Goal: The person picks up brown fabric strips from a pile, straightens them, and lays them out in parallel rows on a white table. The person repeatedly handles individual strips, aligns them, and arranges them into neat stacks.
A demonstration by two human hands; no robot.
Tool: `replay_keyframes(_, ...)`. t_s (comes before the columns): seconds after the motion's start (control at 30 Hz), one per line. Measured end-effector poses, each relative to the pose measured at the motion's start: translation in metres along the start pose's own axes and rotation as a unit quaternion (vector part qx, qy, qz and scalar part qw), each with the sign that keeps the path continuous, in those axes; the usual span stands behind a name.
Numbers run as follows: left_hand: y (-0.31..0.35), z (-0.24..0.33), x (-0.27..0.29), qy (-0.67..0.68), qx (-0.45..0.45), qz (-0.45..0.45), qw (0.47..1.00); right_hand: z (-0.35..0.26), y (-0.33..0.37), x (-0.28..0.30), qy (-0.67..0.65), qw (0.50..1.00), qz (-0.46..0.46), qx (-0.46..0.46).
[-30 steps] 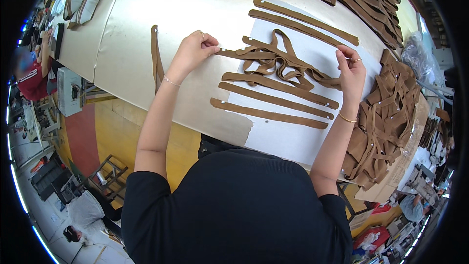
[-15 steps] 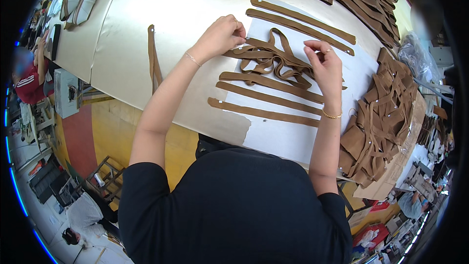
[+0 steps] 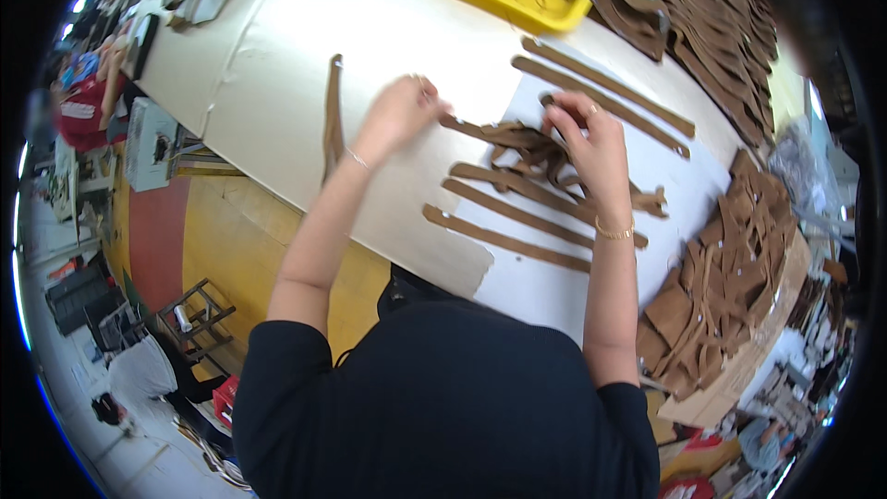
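Observation:
My left hand, slightly blurred, pinches one end of a brown leather strip at the left side of a tangled bundle. Loops of that bundle spread to the right beneath my right hand. A dark brown bit of strip shows between the right thumb and fingers, which are closed on it. Two straight strips lie beyond the bundle, and several more lie on the near side, roughly parallel. Small white stickers mark some of their ends.
White paper lies under the strips. A single strip rests at left on the pale tabletop. A yellow tray stands at the back. Brown leather pieces are heaped at right, with more layered at far right.
The view has shifted. Both hands have moved left relative to the paper, the left one drawing a strip's end out past its edge. A brown bit now shows in my right fingers.

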State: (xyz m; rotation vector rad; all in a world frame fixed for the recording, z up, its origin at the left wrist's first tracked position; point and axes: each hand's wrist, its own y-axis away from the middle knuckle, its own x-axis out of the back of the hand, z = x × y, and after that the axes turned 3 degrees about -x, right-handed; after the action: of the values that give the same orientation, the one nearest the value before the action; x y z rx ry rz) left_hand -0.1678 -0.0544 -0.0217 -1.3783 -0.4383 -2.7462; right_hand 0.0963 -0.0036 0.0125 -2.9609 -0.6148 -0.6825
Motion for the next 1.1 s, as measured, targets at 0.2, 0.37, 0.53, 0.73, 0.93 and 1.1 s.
replay_keyframes(0.2, 0.020, -0.012, -0.041, 0.101, -0.060, 0.108, 0.987, 0.008, -0.003, -0.009, 0.022, 0.995, 0.004, 0.100)
replay_keyframes(0.37, 0.023, 0.039, -0.013, 0.293, -0.126, 0.104, 0.942, -0.010, 0.004, -0.013, -0.121, 0.989, -0.080, 0.012)
replay_keyframes(0.53, 0.036, 0.103, 0.014, 0.241, -0.247, 0.141, 0.928, -0.027, 0.014, -0.001, -0.211, 0.977, -0.028, 0.020)
replay_keyframes(0.73, 0.044, 0.137, 0.029, 0.240, -0.306, 0.146, 0.910, -0.047, 0.019, 0.014, -0.202, 0.974, 0.044, 0.096)
replay_keyframes(0.93, 0.052, 0.154, 0.043, 0.249, -0.350, 0.167, 0.888, -0.055, 0.022, 0.023, -0.201, 0.972, 0.032, 0.119)
replay_keyframes(1.1, 0.056, 0.161, 0.053, 0.273, -0.374, 0.196, 0.864, -0.070, 0.024, 0.022, -0.230, 0.959, 0.088, 0.143)
